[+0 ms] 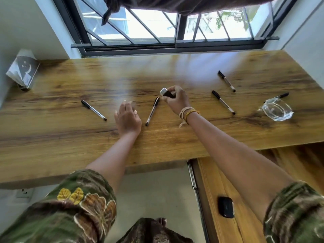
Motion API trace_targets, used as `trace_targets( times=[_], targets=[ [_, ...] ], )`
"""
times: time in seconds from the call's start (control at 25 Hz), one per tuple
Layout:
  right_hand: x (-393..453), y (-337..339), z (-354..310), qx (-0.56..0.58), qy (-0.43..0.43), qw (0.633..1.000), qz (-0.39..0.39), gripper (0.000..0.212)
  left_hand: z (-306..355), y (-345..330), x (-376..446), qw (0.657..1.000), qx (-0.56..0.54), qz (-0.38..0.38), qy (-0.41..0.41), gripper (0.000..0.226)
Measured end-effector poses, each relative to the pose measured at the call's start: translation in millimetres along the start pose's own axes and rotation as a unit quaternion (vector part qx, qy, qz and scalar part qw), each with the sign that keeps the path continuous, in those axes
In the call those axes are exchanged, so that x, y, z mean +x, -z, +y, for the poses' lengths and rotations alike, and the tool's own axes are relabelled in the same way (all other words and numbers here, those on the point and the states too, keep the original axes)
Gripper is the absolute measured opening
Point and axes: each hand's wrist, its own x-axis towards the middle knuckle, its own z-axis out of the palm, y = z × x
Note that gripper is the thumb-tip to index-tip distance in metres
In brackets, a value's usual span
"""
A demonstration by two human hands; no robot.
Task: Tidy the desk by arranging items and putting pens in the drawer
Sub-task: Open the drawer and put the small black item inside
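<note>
Risk sits mid-frame: the right hand (176,100) pinches a small dark silver-capped bottle (166,93) above a pen (152,111); a slip could knock it rolling; the left hand (128,118) hovers open; four more pens lie scattered across the desk (70,134), undrawered.

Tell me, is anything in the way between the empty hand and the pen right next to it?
Nothing visible is. The left hand hovers open over bare desk, and the nearest pen lies just to its right with only wood between them. The right hand holds a small bottle farther back.
</note>
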Motion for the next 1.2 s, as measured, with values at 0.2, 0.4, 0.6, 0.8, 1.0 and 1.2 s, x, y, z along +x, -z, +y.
trace_targets(
  times=[0.2,0.4,0.6,0.8,1.0,1.2],
  targets=[
    [-72.7,49.3,44.1,0.044,-0.027,0.999,-0.007,0.034,59.7,11.1,-50.5,0.995,-0.058,0.031,-0.073,0.042],
    [-143.3,97.6,92.9,0.168,-0.057,0.984,-0.016,0.025,124.9,-1.9,-126.2,0.977,-0.05,-0.052,-0.199,0.043],
    [-199.2,143.8,139.8,0.303,-0.135,0.94,-0.077,0.021,152.6,-30.4,-172.8,0.951,0.037,-0.254,-0.173,0.06],
    [-213.1,138.7,194.9,0.19,-0.29,0.933,-0.099,0.02,150.0,-42.2,-183.7,0.928,0.154,-0.283,-0.19,0.076],
    [-199.6,101.7,222.3,0.183,-0.385,0.905,0.013,0.009,158.2,-38.0,-175.4,0.908,0.171,-0.344,-0.165,0.075],
    [-193.9,82.5,207.4,0.091,-0.396,0.912,0.045,0.039,163.5,-37.5,-170.1,0.9,0.168,-0.374,-0.146,0.076]
  ],
)
